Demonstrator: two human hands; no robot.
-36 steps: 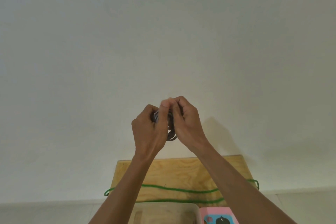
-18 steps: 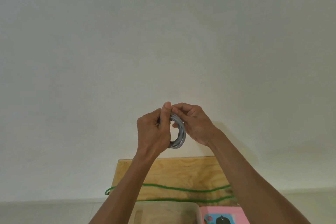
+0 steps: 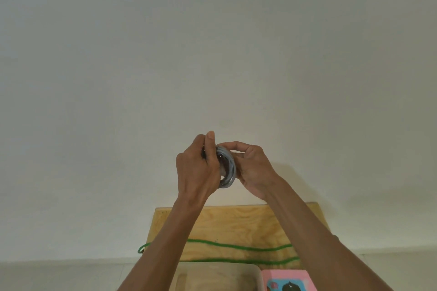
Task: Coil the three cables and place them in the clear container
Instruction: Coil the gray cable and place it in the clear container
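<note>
- left hand [image 3: 197, 169] raised before the pale wall [image 3: 212, 54]; its grip curled round the left side of the grey cable [image 3: 228, 172], thumb upright
- grey cable wound in a small coil, held in the air between both hands
- right hand [image 3: 254, 168] pinches the coil's right edge
- below, a green cable [image 3: 236, 247] lies uncoiled across the wooden counter [image 3: 236, 222]; clear container [image 3: 236, 274] and pink box [image 3: 287, 280] nearest

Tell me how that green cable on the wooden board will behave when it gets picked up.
The green cable will likely be floppy: it lies in long wavy runs across the wooden board. It probably droops and trails, since one looped end hangs past the board's edge. It looks thin, so probably light.
</note>
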